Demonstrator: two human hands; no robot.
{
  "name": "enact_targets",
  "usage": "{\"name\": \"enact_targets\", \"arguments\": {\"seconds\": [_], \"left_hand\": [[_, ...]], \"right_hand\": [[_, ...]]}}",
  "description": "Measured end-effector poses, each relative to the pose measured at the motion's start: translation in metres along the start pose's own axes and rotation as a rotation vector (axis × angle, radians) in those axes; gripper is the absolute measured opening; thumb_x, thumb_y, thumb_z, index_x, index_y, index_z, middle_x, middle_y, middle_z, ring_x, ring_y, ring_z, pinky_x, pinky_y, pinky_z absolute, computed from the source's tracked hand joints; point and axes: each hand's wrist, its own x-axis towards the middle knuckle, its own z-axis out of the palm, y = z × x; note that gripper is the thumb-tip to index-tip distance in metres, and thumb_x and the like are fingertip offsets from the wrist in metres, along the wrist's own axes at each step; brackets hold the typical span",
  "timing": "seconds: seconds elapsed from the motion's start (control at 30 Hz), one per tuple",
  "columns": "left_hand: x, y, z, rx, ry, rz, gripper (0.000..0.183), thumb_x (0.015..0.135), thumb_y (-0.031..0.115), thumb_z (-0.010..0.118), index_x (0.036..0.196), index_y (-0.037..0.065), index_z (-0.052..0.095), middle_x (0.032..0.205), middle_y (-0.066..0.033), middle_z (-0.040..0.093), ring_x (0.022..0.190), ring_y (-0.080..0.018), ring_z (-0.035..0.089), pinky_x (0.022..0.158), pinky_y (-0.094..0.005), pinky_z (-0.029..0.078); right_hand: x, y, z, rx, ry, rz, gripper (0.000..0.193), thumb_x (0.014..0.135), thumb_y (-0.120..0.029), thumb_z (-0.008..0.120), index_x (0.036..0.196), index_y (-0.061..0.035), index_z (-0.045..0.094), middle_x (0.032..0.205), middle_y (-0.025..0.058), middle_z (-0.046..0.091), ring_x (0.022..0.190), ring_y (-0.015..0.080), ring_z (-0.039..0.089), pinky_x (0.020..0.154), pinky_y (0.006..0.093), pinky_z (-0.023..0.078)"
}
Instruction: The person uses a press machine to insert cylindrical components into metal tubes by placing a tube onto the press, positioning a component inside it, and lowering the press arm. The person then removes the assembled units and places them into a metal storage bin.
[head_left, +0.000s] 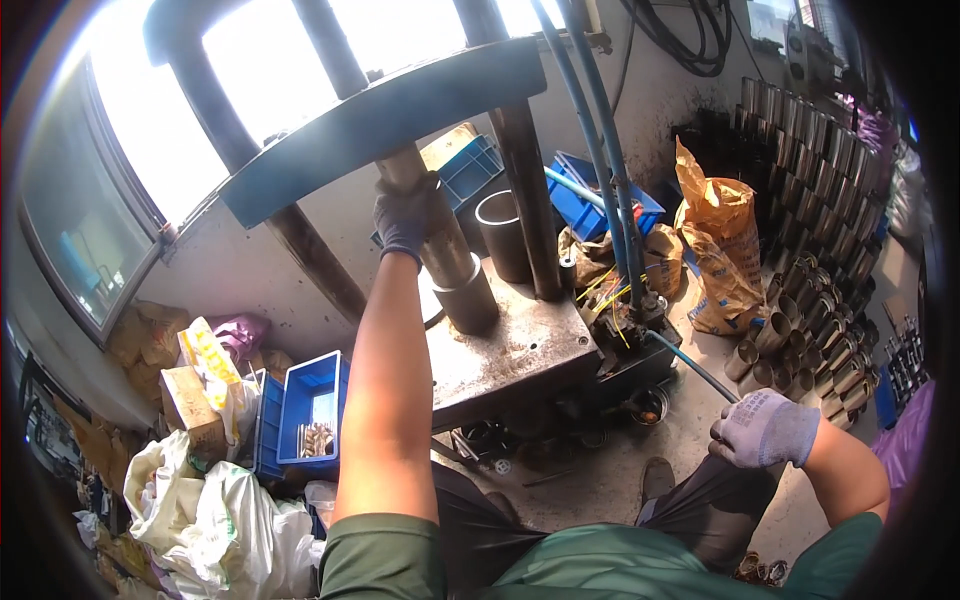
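My left hand [400,215], in a grey glove, reaches up and is wrapped around a steel cylinder [448,238] under the press's thick blue crossbeam [390,115]. Below, the cylinder's lower end meets a wider dark metal sleeve [468,304], which stands on the steel press bed [535,345]. At the right, my right hand [765,430], also gloved, is closed on the near end of a blue-green lever [695,367]. This lever runs to the valve fittings at the press's right side.
A wide dark metal tube [503,238] stands behind on the bed, beside a press column [530,200]. Left of the press are a blue bin [312,395] with small metal parts and white sacks [235,520]. Stacked metal tubes [815,160] and a brown paper sack [722,255] stand right.
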Motion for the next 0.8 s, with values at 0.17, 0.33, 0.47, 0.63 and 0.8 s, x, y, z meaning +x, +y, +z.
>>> {"name": "enact_targets", "arguments": {"seconds": [0.17,0.33,0.47,0.63,0.8], "left_hand": [[-0.008,0.011,-0.002,-0.027,-0.081,-0.007,0.093,0.072,0.064,0.082,0.131,-0.002,0.056,0.118,-0.028,0.071,0.114,-0.0426,0.069,0.096,-0.0483,0.054],[-0.009,0.013,-0.012,0.066,-0.052,-0.01,0.095,0.072,0.066,0.08,0.133,-0.003,0.055,0.121,-0.0286,0.07,0.118,-0.0422,0.067,0.101,-0.0477,0.053],[-0.012,0.015,-0.01,0.067,-0.035,-0.008,0.095,0.07,0.065,0.081,0.133,-0.003,0.055,0.124,-0.0286,0.069,0.119,-0.0425,0.067,0.1,-0.0474,0.054],[-0.007,0.012,-0.011,0.068,-0.05,0.004,0.1,0.067,0.065,0.084,0.133,-0.002,0.054,0.125,-0.0282,0.069,0.119,-0.0413,0.067,0.1,-0.0472,0.054],[-0.005,0.009,-0.007,0.059,-0.048,-0.001,0.101,0.066,0.067,0.084,0.133,-0.002,0.054,0.125,-0.0275,0.069,0.119,-0.0413,0.067,0.101,-0.0472,0.054]], "right_hand": [[-0.01,-0.018,0.044,-0.083,0.012,0.118,0.037,0.094,-0.039,0.061,0.084,-0.0054,0.074,0.074,0.0199,0.07,0.075,0.0388,0.072,0.071,0.0493,0.056],[-0.009,-0.03,0.081,-0.103,0.215,0.221,0.038,0.089,-0.044,0.068,0.081,-0.007,0.071,0.074,0.0155,0.069,0.074,0.036,0.069,0.069,0.0477,0.052],[-0.009,-0.039,0.089,-0.084,0.49,0.194,0.029,0.085,-0.034,0.076,0.079,-0.0071,0.067,0.073,0.013,0.066,0.071,0.0348,0.065,0.066,0.0473,0.05],[-0.005,-0.038,0.096,-0.017,0.619,0.212,0.028,0.085,-0.033,0.078,0.077,-0.0083,0.065,0.071,0.0122,0.064,0.069,0.0341,0.064,0.063,0.0463,0.049],[-0.007,-0.041,0.08,0.025,0.484,0.262,0.035,0.083,-0.038,0.08,0.077,-0.0067,0.067,0.072,0.0134,0.064,0.07,0.0352,0.065,0.064,0.046,0.05]]}}
